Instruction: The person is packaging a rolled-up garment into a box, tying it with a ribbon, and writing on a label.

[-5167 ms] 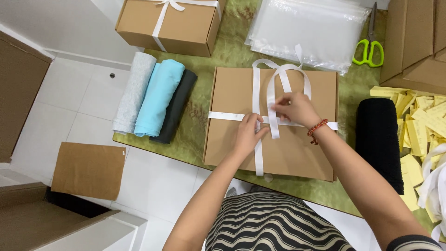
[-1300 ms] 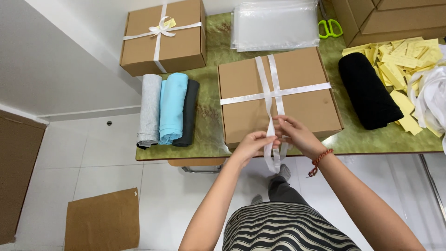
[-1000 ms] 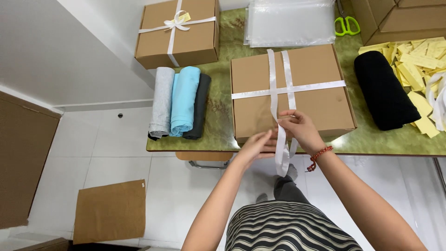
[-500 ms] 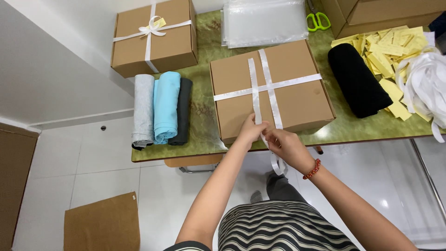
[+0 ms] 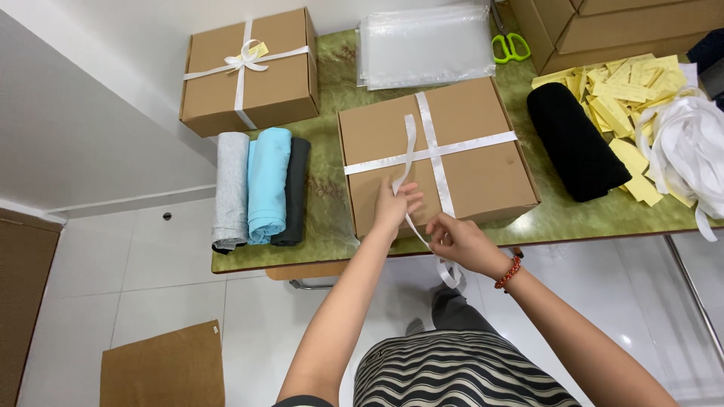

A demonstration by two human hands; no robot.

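— Green marbled surface (image 5: 332, 203), pale tiled floor below. Item one?

— Brown cardboard box (image 5: 483, 169), lid closed, at the near edge of the surface, middle of the view. White ribbon (image 5: 431, 151) crossed over its lid: one band across, two strands running front to back.

— Hands?

— Left hand (image 5: 392, 207) at the box's front edge, fingers resting on the lid and pinched together on the left strand of ribbon. Right hand (image 5: 458, 240) just off the surface edge, below the box's front, fingers closed on the same ribbon where it hangs down; a loose loop dangles under it. Red bead bracelet (image 5: 509, 273) on that wrist. Hands near each other, not touching.

— Left of the box?

— Three rolled cloths (image 5: 260, 188) side by side: grey, light blue, black. Behind them, second cardboard box (image 5: 253, 71), already tied with a white bow and a yellow tag.

— Behind and right?

— Stack of clear plastic bags (image 5: 426, 45); green-handled scissors (image 5: 510, 47); larger cartons (image 5: 618, 30) at the back corner. Black folded cloth (image 5: 577, 143) just beside the box's right side; pile of yellow paper slips (image 5: 618, 98); heap of loose white ribbon (image 5: 690, 147) at the far right.

— Floor?

— Flat piece of cardboard (image 5: 162, 369), lower left.
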